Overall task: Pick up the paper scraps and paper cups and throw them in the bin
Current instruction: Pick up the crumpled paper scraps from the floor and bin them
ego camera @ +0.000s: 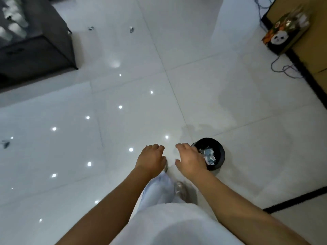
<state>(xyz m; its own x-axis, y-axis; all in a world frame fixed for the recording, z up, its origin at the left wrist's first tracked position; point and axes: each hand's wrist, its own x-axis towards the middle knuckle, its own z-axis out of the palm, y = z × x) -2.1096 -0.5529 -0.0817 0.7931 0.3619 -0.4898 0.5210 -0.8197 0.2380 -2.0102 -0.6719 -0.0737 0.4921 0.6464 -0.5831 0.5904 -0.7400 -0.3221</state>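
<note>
Dark cabinet (33, 50) at 10 o'clock, its corner jutting over the white tiled floor (221, 96). A small scrap (5, 143) at far 9 o'clock near the frame edge. Two more scraps at 11–12 o'clock, well apart from the hands: one (91, 28), another (131, 29). Wide bare floor between them and the person. Left hand (150, 160) at 6 o'clock, palm down, fingers loosely curled, holding nothing. Right hand (190, 160) just beside it, fingers relaxed and spread, empty, over the bin's left rim. Black round bin (218, 152) at 5 o'clock, crumpled paper (208, 156) inside. Panda-print box (283, 34) at 2 o'clock against a brown wall edge; cable (284, 68) on the floor beneath it.
</note>
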